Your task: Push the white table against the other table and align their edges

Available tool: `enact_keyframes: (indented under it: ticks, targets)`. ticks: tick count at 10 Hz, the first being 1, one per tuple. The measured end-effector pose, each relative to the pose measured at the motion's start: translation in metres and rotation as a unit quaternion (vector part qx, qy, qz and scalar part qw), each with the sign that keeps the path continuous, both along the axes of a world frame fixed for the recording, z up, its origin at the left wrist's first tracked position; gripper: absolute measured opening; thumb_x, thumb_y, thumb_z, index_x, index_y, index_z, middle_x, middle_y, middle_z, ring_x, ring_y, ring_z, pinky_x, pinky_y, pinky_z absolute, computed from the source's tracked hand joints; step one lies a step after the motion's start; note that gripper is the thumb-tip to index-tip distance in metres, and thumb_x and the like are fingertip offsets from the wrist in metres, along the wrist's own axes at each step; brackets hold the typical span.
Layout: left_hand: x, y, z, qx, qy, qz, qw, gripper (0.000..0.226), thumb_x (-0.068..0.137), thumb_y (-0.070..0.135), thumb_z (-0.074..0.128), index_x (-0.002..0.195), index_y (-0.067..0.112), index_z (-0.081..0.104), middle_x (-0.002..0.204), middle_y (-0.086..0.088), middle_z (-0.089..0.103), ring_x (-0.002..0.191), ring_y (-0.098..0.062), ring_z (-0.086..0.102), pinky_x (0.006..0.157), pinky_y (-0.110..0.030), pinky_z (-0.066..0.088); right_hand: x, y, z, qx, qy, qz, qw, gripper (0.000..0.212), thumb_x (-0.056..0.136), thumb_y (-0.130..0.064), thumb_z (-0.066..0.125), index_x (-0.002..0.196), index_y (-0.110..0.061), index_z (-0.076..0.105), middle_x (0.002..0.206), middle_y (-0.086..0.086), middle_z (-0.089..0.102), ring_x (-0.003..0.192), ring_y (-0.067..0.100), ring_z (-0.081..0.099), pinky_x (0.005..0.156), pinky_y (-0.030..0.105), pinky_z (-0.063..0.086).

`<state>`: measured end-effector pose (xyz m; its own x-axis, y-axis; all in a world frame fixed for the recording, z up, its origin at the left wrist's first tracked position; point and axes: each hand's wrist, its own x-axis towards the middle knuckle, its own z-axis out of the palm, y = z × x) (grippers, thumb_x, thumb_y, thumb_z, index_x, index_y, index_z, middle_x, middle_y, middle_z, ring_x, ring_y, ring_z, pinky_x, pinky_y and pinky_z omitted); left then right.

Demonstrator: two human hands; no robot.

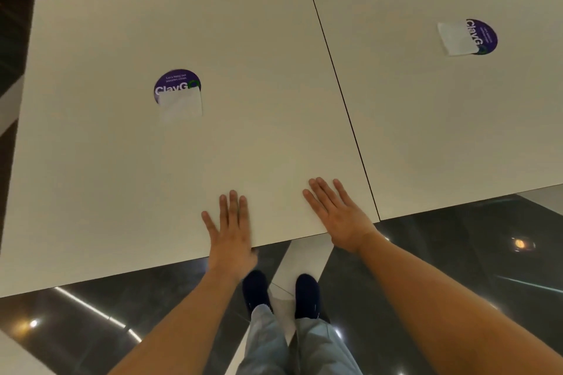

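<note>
Pale blue trousers point(292, 347), dark shoes point(307, 295)

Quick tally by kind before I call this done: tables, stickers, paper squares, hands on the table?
White tables: 2, the white table and the other table
Purple round stickers: 2
White paper squares: 2
Hands on the tabletop: 2, left hand, right hand
Total: 8

Round purple sticker point(176, 84) on the left white worktop point(106, 161): large white letters read "ClayG", the rest cut off by a pale square patch point(182, 105) covering its lower half. Small line above, roughly "Let's keep our …", too blurred to confirm.

Second purple sticker point(485, 36) on the right worktop point(441, 131): same "ClayG", turned sideways, partly under a pale patch point(457, 39). Small print unreadable.
</note>
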<state>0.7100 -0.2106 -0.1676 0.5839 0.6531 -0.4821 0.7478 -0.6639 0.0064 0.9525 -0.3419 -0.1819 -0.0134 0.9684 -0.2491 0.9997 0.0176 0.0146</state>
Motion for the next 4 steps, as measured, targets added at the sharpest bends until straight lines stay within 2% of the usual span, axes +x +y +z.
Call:
enact_keyframes:
  ticks: [1, 2, 4]
  targets:
    - [0.006, -0.014, 0.021, -0.034, -0.002, -0.023, 0.999, 0.112, 0.090, 0.056, 0.051, 0.143, 0.010, -0.037, 0.155, -0.015, -0.038, 0.143, -0.034, -0.034, 0.116, -0.066, -0.007, -0.015, 0.001, 0.020, -0.063, -0.007, -0.071, 0.995, 0.101, 0.081, -0.004, 0.046, 0.146, -0.009, -0.031, 0.157, 0.020, -0.031, 0.143, 0.035, -0.033, 0.118, 0.056, -0.012]
    - [0.000, -0.025, 0.047, -0.074, -0.010, -0.042, 0.996, 0.106, 0.090, 0.061, 0.046, 0.149, 0.014, -0.028, 0.157, -0.011, -0.036, 0.142, -0.031, -0.034, 0.115, -0.061, -0.013, -0.035, -0.005, 0.048, -0.137, -0.008, -0.138, 0.981, 0.108, 0.089, -0.025, 0.057, 0.144, -0.009, -0.035, 0.156, 0.021, -0.031, 0.143, 0.038, -0.030, 0.119, 0.058, -0.004]
    - [-0.024, -0.008, 0.077, -0.058, -0.030, -0.071, 0.995, 0.106, 0.086, 0.067, 0.045, 0.153, 0.017, -0.021, 0.160, -0.008, -0.030, 0.146, -0.030, -0.028, 0.116, -0.060, -0.010, -0.060, -0.026, 0.093, -0.155, 0.029, -0.284, 0.946, 0.105, 0.092, -0.040, 0.056, 0.148, -0.009, -0.028, 0.159, 0.022, -0.023, 0.146, 0.041, -0.020, 0.120, 0.059, 0.002]
